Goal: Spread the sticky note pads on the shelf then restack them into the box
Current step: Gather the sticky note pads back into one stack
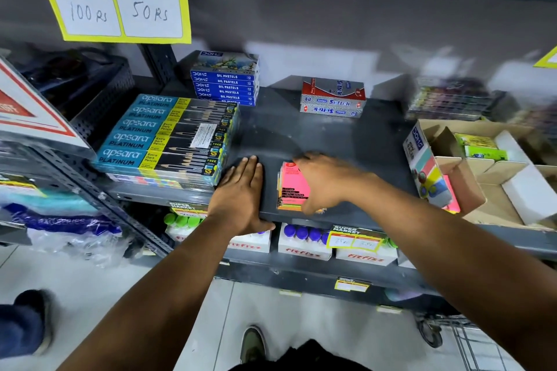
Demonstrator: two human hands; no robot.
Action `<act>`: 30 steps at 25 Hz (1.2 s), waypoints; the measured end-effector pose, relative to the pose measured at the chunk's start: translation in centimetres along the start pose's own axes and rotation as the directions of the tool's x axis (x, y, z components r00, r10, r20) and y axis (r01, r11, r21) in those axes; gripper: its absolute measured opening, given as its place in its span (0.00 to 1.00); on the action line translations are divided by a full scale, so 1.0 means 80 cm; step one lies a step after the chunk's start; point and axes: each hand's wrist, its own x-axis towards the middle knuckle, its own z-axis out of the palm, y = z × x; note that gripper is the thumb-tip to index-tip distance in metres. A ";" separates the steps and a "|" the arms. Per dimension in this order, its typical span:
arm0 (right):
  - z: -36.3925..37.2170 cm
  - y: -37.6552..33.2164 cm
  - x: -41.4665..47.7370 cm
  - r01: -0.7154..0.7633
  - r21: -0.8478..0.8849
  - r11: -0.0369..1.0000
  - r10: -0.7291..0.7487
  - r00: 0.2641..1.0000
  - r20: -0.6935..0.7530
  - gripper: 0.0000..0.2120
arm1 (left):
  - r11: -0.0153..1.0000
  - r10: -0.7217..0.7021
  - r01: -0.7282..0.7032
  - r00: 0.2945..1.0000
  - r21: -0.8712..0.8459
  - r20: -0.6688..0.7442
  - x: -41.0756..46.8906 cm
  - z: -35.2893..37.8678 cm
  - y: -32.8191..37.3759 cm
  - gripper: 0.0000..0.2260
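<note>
A stack of sticky note pads, pink on top with orange below, lies near the front edge of the dark grey shelf. My right hand is curled over the stack's right side, fingers around its far and near ends. My left hand rests flat and open on the shelf just left of the pads, thumb hooked over the front edge. The open cardboard box, with a DOMS printed side panel, stands at the right end of the shelf; more pink pads show at its front corner.
Apsara pencil boxes are stacked at the left, DOMS oil pastel boxes behind them, Softek boxes at the back. Fitfizz bottle packs fill the lower shelf. A price sign hangs at upper left. A trolley wheel is at lower right.
</note>
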 end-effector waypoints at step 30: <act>0.049 0.020 -0.045 -0.269 0.962 -0.032 0.567 0.788 0.239 0.06 | 0.938 0.072 -0.069 0.997 -0.339 -0.005 -0.008 -0.014 -0.003 0.63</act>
